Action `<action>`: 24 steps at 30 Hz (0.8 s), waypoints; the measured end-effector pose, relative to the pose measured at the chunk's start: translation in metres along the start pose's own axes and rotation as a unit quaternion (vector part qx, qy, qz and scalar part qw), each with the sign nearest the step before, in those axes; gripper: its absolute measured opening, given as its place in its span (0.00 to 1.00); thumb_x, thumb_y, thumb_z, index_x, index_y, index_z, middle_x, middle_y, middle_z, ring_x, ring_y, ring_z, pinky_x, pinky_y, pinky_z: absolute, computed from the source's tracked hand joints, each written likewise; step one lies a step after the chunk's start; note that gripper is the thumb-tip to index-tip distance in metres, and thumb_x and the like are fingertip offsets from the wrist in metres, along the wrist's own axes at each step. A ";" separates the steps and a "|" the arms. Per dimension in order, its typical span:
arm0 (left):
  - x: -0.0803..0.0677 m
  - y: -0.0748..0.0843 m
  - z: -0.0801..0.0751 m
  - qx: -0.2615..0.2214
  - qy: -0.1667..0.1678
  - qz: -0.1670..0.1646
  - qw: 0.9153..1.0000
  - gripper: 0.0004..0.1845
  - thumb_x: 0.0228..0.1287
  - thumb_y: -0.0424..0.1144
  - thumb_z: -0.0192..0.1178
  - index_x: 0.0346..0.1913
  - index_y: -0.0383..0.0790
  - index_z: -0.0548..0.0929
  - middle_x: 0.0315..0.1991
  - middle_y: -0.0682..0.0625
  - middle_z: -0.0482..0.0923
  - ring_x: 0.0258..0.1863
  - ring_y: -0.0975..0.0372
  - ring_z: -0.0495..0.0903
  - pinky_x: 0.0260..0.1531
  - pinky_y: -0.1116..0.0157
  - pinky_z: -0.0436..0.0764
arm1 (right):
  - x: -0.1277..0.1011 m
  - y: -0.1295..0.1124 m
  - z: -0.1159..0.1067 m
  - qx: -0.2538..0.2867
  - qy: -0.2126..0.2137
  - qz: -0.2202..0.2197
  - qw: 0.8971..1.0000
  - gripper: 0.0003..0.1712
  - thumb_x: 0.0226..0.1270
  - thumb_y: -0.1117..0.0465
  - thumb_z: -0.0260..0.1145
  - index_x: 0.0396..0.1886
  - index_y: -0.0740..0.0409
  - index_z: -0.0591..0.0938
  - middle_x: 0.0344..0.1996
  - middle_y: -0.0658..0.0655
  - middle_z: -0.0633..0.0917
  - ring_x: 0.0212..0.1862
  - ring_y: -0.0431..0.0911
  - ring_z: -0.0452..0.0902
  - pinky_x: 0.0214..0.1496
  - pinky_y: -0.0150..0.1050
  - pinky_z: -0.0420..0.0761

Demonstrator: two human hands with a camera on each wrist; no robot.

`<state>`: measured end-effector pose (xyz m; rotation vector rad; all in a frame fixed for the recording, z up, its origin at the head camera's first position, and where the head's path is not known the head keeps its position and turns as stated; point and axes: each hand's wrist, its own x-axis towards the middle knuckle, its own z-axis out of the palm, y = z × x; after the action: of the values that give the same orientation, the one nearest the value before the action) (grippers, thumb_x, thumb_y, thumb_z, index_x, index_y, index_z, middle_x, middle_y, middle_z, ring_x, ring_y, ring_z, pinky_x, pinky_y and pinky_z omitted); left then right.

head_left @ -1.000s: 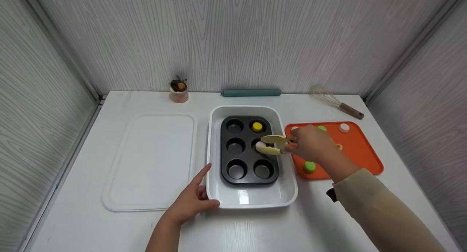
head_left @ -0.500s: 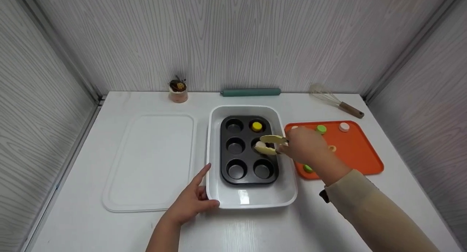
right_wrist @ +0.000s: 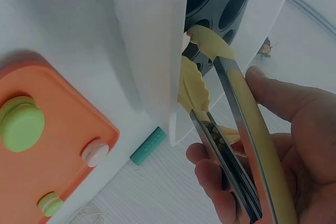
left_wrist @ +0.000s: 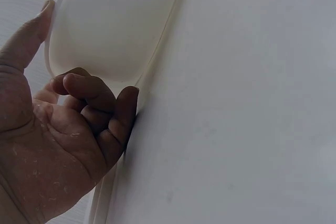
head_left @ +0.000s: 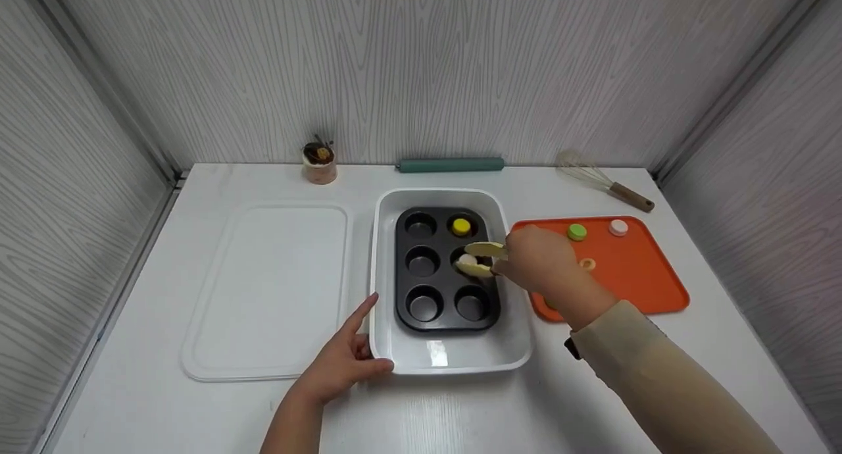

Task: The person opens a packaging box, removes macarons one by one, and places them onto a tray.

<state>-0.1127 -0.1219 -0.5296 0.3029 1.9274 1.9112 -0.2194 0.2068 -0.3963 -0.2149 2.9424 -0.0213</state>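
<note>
While the left hand (head_left: 342, 365) stays resting against the near-left corner of the white dish (head_left: 395, 355), fingers loosely curled and index finger straight, the right hand (head_left: 536, 263) has drifted slightly left with the yellow tongs (head_left: 483, 258) it grips. Their scalloped tips now sit over the middle right cup of the dark muffin tin (head_left: 431, 316), pinching a pale round macaron (head_left: 467, 261). A yellow macaron (head_left: 461, 226) lies in the far right cup.
</note>
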 end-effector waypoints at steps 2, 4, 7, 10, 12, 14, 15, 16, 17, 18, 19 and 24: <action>0.000 0.000 0.000 0.004 0.002 -0.001 1.000 0.62 0.60 0.29 0.77 0.88 0.49 0.46 0.43 0.35 0.86 0.33 0.61 0.79 0.35 0.67 0.78 | 0.000 -0.002 0.000 -0.019 0.002 -0.003 1.000 0.21 0.68 0.45 0.74 0.31 0.58 0.85 0.22 0.54 0.81 0.24 0.50 0.77 0.25 0.45 0.75; 0.001 0.000 0.000 0.006 0.002 0.000 1.000 0.62 0.60 0.29 0.77 0.88 0.49 0.46 0.44 0.34 0.86 0.34 0.60 0.80 0.36 0.67 0.78 | 0.001 -0.004 0.000 -0.028 0.002 -0.004 1.000 0.21 0.68 0.44 0.74 0.30 0.58 0.85 0.22 0.54 0.81 0.24 0.51 0.77 0.25 0.46 0.76; 0.001 -0.001 0.000 0.002 0.001 -0.001 1.000 0.61 0.60 0.29 0.77 0.88 0.49 0.46 0.46 0.32 0.86 0.35 0.60 0.80 0.36 0.67 0.78 | 0.001 -0.002 0.000 -0.024 -0.003 -0.007 1.000 0.21 0.68 0.44 0.75 0.33 0.58 0.86 0.23 0.54 0.81 0.25 0.51 0.77 0.26 0.45 0.76; 0.001 -0.001 0.000 -0.001 0.003 -0.001 1.000 0.62 0.60 0.28 0.77 0.88 0.49 0.46 0.46 0.31 0.86 0.35 0.59 0.80 0.36 0.67 0.78 | 0.002 0.004 0.000 0.005 -0.004 -0.003 1.000 0.21 0.67 0.43 0.76 0.36 0.58 0.86 0.24 0.54 0.82 0.26 0.51 0.78 0.27 0.44 0.76; 0.000 0.000 0.000 -0.001 0.004 -0.001 1.000 0.62 0.59 0.28 0.77 0.88 0.49 0.46 0.46 0.31 0.86 0.35 0.59 0.81 0.37 0.67 0.79 | 0.002 0.008 -0.001 0.026 -0.008 0.001 1.000 0.22 0.67 0.42 0.76 0.36 0.57 0.85 0.24 0.53 0.83 0.26 0.51 0.77 0.27 0.44 0.76; 0.001 0.000 0.000 -0.001 0.004 -0.001 1.000 0.62 0.59 0.28 0.77 0.88 0.48 0.46 0.46 0.31 0.86 0.35 0.59 0.81 0.37 0.67 0.79 | 0.002 0.013 -0.001 0.045 -0.011 0.006 0.999 0.23 0.67 0.40 0.75 0.35 0.56 0.85 0.23 0.53 0.83 0.26 0.51 0.77 0.27 0.44 0.75; 0.001 0.000 0.000 -0.002 0.002 0.000 1.000 0.62 0.59 0.28 0.77 0.88 0.48 0.46 0.46 0.31 0.86 0.36 0.59 0.81 0.37 0.66 0.79 | 0.001 0.015 -0.001 0.047 -0.012 0.006 0.999 0.23 0.67 0.40 0.75 0.35 0.55 0.85 0.23 0.53 0.83 0.25 0.51 0.77 0.27 0.44 0.75; 0.001 -0.001 0.000 -0.003 0.001 0.001 1.000 0.62 0.59 0.28 0.77 0.88 0.48 0.46 0.47 0.31 0.86 0.36 0.59 0.82 0.38 0.66 0.79 | 0.001 0.015 -0.001 0.050 -0.014 0.006 0.999 0.23 0.67 0.39 0.75 0.35 0.55 0.85 0.23 0.52 0.83 0.25 0.51 0.77 0.27 0.44 0.75; 0.001 -0.001 0.000 -0.003 -0.001 0.001 1.000 0.62 0.59 0.28 0.77 0.88 0.48 0.46 0.47 0.30 0.86 0.37 0.59 0.82 0.38 0.66 0.80 | 0.001 0.016 0.000 0.048 -0.014 0.004 0.999 0.23 0.68 0.40 0.75 0.35 0.55 0.86 0.23 0.52 0.83 0.25 0.51 0.77 0.27 0.43 0.75; 0.001 -0.001 0.000 -0.002 -0.002 0.003 1.000 0.62 0.59 0.28 0.77 0.88 0.48 0.46 0.47 0.30 0.86 0.37 0.59 0.82 0.38 0.66 0.80 | 0.001 0.015 0.000 0.043 -0.013 0.000 0.999 0.22 0.68 0.40 0.75 0.35 0.56 0.86 0.23 0.53 0.83 0.25 0.51 0.77 0.27 0.44 0.75; 0.001 -0.001 0.000 -0.002 -0.003 0.004 1.000 0.61 0.59 0.29 0.77 0.88 0.47 0.46 0.47 0.30 0.86 0.37 0.59 0.82 0.39 0.66 0.80 | 0.001 0.014 0.000 0.038 -0.012 -0.001 0.999 0.22 0.68 0.41 0.75 0.36 0.56 0.85 0.23 0.53 0.83 0.25 0.51 0.77 0.27 0.44 0.75; 0.000 -0.001 0.000 0.005 -0.001 0.005 1.000 0.62 0.59 0.29 0.77 0.88 0.47 0.45 0.46 0.31 0.86 0.36 0.60 0.82 0.38 0.67 0.79 | 0.004 0.005 0.000 0.002 -0.002 -0.015 1.000 0.21 0.66 0.43 0.75 0.36 0.57 0.85 0.25 0.53 0.82 0.25 0.51 0.78 0.26 0.45 0.76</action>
<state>-0.1130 -0.1222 -0.5311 0.3186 1.9382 1.9083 -0.2237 0.2117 -0.3966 -0.2570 2.9339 -0.0318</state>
